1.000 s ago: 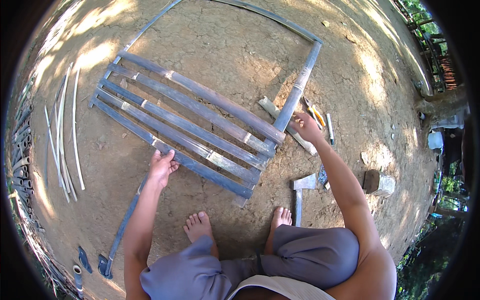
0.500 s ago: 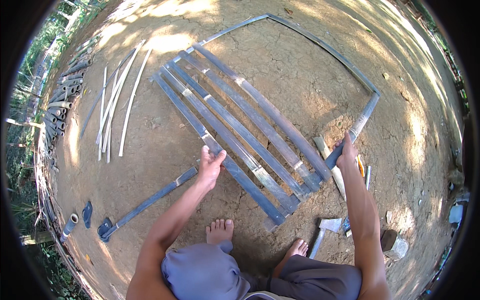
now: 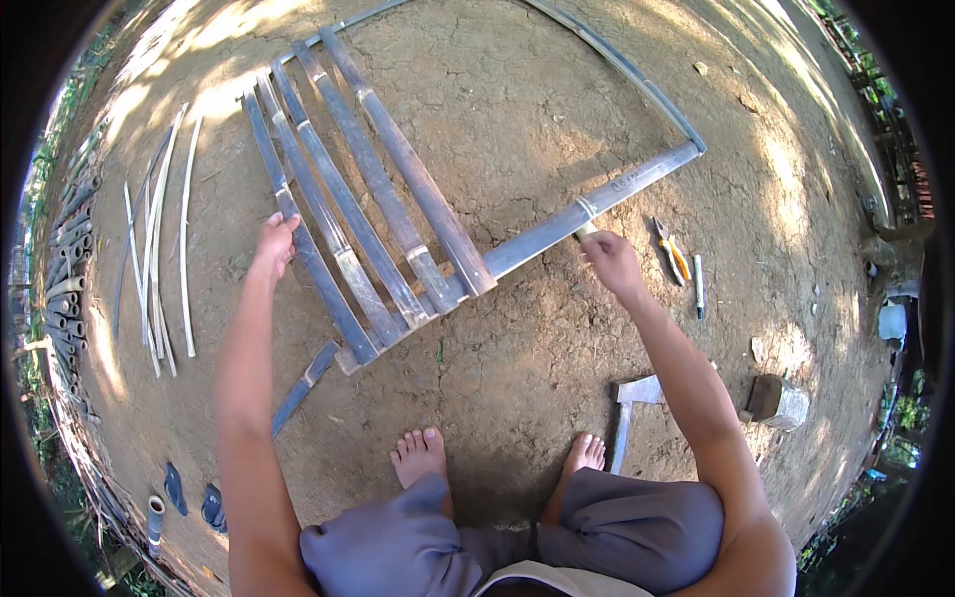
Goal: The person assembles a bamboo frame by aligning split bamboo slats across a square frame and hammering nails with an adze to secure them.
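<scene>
Now squatting nearer the bamboo frame [image 3: 378, 199], I have shifted my grip: left hand [image 3: 275, 242] curls over its outermost slat [image 3: 298, 229], right hand [image 3: 609, 261] closes on the crossbar [image 3: 587, 211], pliers [image 3: 672, 252] just beyond; realignment seems underway.

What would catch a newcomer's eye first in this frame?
A frame of dark bamboo slats lies on the bare dirt ground at centre. The left hand rests on the outermost slat, and the right hand holds a small piece beside the crossbar. An axe lies by the right foot.
</scene>
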Motion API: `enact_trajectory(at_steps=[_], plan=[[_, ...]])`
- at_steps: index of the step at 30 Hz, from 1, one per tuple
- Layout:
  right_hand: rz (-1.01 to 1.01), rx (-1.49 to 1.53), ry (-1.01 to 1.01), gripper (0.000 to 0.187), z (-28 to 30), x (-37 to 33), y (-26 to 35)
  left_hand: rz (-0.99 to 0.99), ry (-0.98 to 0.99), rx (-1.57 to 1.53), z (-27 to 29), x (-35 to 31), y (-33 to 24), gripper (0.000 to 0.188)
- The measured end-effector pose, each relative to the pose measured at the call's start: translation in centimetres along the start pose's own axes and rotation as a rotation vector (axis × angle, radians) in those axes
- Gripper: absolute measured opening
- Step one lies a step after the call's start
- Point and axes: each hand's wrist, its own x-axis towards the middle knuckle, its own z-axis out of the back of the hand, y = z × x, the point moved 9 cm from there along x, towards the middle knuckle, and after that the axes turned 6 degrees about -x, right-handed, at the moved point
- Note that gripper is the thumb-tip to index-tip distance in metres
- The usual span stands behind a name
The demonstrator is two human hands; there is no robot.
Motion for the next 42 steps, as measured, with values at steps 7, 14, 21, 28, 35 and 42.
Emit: enact_trajectory(at_steps=[7,14,21,28,35,42], plan=[[0.243,-0.958,-0.261,0.061,5.3,-7.8,-3.7,0.002,-0.034,0.09,-3.5,-3.1,2.8,0.064],[0.054,-0.405,-0.135,0.069,3.5,-6.7,-2.6,-0.531,0.073,0.848,-3.0,-19.5,6.3,0.051],[-0.022,-0.136,-0.111,0.071,-3.4,-9.3,-2.0,-0.578,0.122,1.126,-5.3,-23.3,8.1,0.06],[0.06,-0.185,0.067,0.069,-8.6,-13.3,4.0,-0.686,0.213,1.121,-4.6,-25.2,5.3,0.05],[0.561,-0.702,-0.197,0.067,-9.3,-11.0,11.0,-0.658,0.241,1.121,-4.2,-24.3,6.5,0.049],[0.885,-0.823,0.152,0.061,-8.0,-2.6,15.4,-0.332,0.046,1.034,4.0,-23.1,10.1,0.05]])
